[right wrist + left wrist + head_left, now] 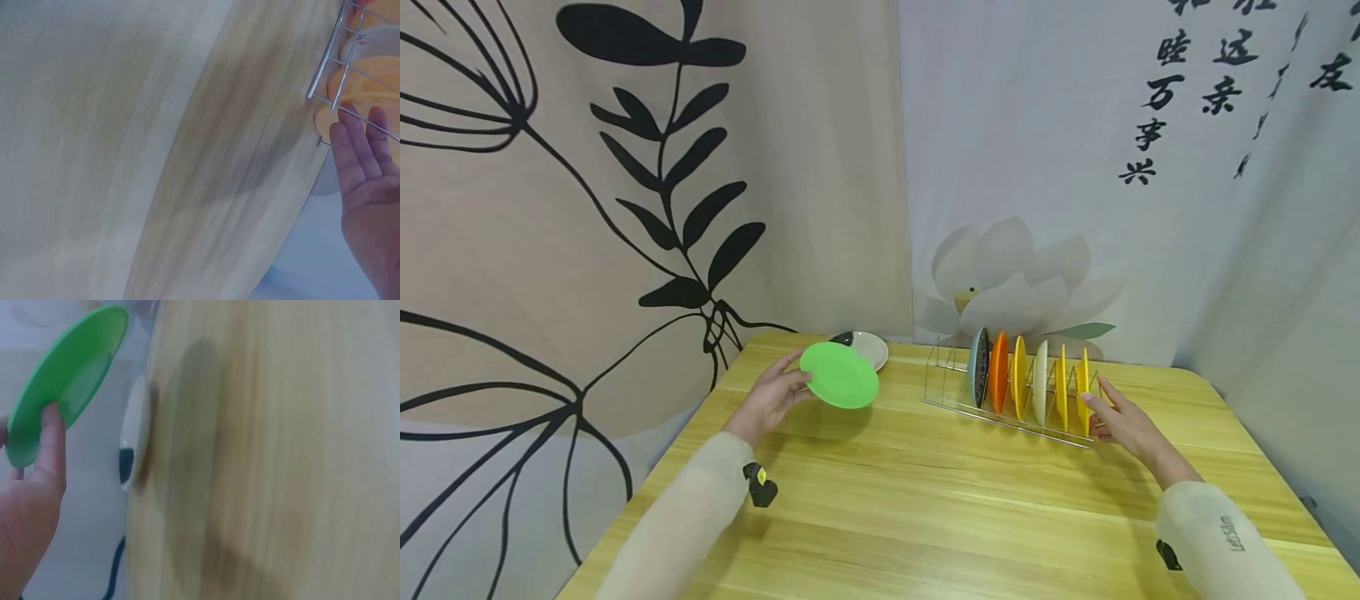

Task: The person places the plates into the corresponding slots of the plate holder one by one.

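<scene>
My left hand [772, 395] holds a green plate [841, 377] by its left edge, raised above the table and tilted. In the left wrist view one finger lies against the face of the green plate [75, 381]. My right hand [1123, 421] is at the right end of a wire dish rack [1007, 422], beside the outermost yellow plate [1083, 392]. In the right wrist view the fingers [350, 153] look nearly straight next to the rack's end wires; the thumb is out of sight there. Whether they touch the plate or the wire is unclear.
Standing upright in the rack are a blue patterned plate [979, 368], an orange plate [998, 372], a cream plate [1041, 383] and more yellow ones. Behind the green plate, a white plate with a dark patch [871, 348] lies on the wooden table [880, 508]. Printed curtains [820, 167] hang behind.
</scene>
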The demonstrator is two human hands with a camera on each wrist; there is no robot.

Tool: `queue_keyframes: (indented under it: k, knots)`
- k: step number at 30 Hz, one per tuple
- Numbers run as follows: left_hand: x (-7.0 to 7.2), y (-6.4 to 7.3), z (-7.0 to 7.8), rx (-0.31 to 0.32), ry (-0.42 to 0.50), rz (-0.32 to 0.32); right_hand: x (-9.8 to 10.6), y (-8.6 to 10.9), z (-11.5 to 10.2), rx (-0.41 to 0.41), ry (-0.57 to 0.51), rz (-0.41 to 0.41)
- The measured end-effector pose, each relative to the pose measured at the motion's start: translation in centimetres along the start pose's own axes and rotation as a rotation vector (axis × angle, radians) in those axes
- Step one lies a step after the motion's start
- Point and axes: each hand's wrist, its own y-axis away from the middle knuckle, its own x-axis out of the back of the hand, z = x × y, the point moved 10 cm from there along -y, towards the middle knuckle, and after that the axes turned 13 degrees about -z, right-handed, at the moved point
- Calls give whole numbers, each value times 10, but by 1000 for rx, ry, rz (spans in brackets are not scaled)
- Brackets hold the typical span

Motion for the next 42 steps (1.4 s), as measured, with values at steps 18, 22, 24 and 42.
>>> queue_keyframes:
  k: [18, 22, 24, 42]
  knots:
    - [-29, -34, 17, -61, 17, 30, 1, -1, 0, 10, 1, 7]
    - [-38, -40, 22, -70, 11, 27, 1, -1, 0, 10, 4, 5]
    - [-42, -44, 25, -77, 10, 26, 1, -1, -1, 13, 2, 7]
    - [-74, -74, 42, -98, -24, 35, 0, 1, -1, 11, 6, 7]
